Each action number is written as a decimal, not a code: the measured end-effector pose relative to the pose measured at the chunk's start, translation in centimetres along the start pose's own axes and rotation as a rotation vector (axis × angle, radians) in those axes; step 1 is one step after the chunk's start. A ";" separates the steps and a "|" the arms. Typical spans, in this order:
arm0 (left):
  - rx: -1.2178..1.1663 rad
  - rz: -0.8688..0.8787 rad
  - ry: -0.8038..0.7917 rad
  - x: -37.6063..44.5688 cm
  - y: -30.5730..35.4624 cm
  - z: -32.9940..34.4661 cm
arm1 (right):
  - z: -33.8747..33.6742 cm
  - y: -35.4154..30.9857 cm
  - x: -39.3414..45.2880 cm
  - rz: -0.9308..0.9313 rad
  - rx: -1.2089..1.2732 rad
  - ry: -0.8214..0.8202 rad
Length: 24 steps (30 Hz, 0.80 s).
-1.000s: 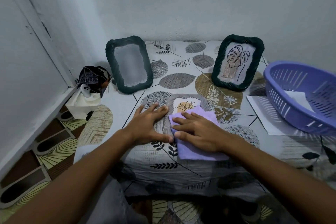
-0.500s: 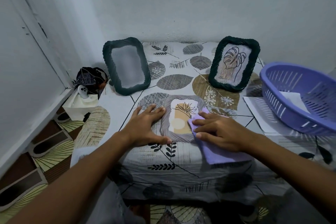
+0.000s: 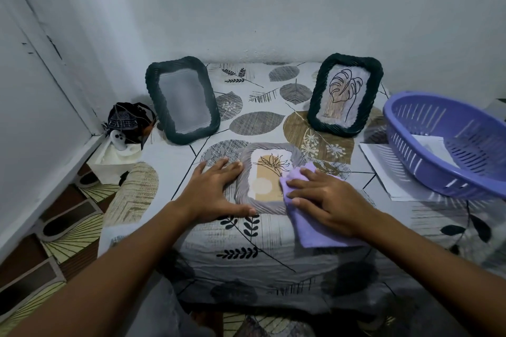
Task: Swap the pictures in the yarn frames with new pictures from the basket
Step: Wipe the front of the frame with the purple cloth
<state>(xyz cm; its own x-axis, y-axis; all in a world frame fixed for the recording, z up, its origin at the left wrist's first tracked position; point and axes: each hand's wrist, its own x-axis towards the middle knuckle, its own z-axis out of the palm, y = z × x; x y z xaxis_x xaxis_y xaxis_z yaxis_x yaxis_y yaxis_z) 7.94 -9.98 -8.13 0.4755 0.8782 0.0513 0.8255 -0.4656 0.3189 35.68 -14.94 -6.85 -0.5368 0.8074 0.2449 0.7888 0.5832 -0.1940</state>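
Observation:
A grey yarn frame lies flat near the table's front edge, showing a tan picture with a line-drawn plant. My left hand rests flat against the frame's left side, thumb along its bottom edge. My right hand presses a purple cloth onto the frame's right side, fingers straight. Two dark green yarn frames stand at the back: the left one holds a blank grey panel, the right one holds a leaf drawing. A purple basket with a white sheet inside sits at the right.
A white paper lies under the basket's left edge. The table carries a leaf-patterned cloth and stands against white walls. Left of the table, a white box with a dark bag on it sits on the patterned floor.
My right hand has slid the purple cloth from over the picture's middle to the frame's right side, uncovering the picture. My left hand has stayed in place.

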 end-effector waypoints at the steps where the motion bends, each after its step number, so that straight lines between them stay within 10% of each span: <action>1: -0.001 0.000 0.000 0.0 0.0 0.0 | 0.0 0.2 -0.2 -0.009 -0.044 0.017; 15: -0.008 0.005 -0.017 0.0 0.0 0.0 | 0.1 1.5 6.0 0.325 -0.066 -0.220; 24: -0.001 0.012 -0.007 0.0 -0.2 0.2 | -0.8 -0.8 1.3 0.187 0.004 -0.199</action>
<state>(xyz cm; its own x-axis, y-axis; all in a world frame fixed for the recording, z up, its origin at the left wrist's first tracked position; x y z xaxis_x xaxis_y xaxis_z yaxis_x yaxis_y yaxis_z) 7.85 -9.90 -8.38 0.4871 0.8720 0.0488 0.8195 -0.4757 0.3195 34.54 -14.41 -5.58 -0.4306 0.9024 0.0126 0.8787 0.4224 -0.2222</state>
